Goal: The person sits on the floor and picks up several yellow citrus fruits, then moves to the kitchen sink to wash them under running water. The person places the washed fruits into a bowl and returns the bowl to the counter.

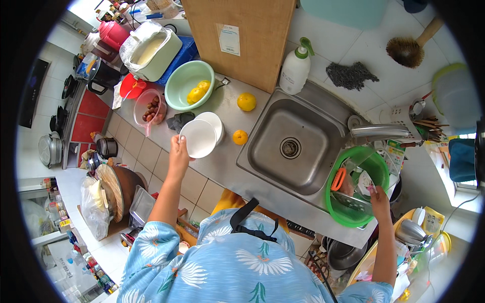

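Note:
My left hand [178, 155] grips the rim of a white bowl [198, 139], tilted so that its inside shows. A second white bowl [217, 122] stands on the counter just behind it, partly hidden. On the right, my right hand [380, 199] is closed on the near edge of a clear plastic container [386, 166] in a green basin [331, 202]. An orange-handled tool [339, 179] and a white item [364, 181] lie in that basin; my fingertips are partly hidden. A dark cloth [180, 121] lies left of the bowls.
A steel sink [298, 146] with a faucet [379, 131] lies between my hands. Two yellow-orange fruits, one larger [246, 101] and one smaller [240, 137], rest left of it. Farther back are a pale green basin [177, 86], a pink colander [144, 108] and a soap bottle [294, 72].

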Demonstrator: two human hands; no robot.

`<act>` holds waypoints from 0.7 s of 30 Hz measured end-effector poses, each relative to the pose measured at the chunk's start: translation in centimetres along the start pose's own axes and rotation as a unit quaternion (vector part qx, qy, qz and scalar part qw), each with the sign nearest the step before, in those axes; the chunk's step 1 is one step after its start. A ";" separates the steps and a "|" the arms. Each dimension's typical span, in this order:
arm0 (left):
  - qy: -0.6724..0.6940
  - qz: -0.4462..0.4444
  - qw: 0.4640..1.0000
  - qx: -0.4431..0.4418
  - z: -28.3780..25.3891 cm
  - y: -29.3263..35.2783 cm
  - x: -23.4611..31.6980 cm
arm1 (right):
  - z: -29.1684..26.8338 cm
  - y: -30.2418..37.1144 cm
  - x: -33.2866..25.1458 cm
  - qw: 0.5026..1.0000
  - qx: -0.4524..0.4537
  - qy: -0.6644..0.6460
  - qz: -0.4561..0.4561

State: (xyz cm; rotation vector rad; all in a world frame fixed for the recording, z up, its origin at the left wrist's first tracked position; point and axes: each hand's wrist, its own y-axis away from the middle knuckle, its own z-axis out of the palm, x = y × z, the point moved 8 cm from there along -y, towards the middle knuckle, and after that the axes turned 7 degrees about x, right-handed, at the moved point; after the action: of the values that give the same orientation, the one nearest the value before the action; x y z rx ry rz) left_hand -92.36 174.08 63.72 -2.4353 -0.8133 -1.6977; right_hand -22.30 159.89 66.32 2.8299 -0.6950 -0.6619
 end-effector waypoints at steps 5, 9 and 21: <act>-0.115 0.072 0.991 0.017 -1.1 -6.0 -2.2 | -0.3 5.7 -9.9 0.982 0.127 -0.017 -0.142; -0.201 0.159 0.967 0.013 0.3 -8.8 -4.1 | 2.4 9.8 -21.7 0.965 0.104 -0.051 -0.234; -0.229 0.202 0.950 -0.068 2.2 -10.6 -3.7 | 19.8 11.1 -50.8 0.865 0.120 -0.041 -0.486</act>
State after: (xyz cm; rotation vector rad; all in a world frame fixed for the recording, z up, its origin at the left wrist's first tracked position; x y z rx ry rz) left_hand -96.28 182.53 57.00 -2.8802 -0.1898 -1.0945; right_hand -76.10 173.21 70.82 3.2694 0.8052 -0.8396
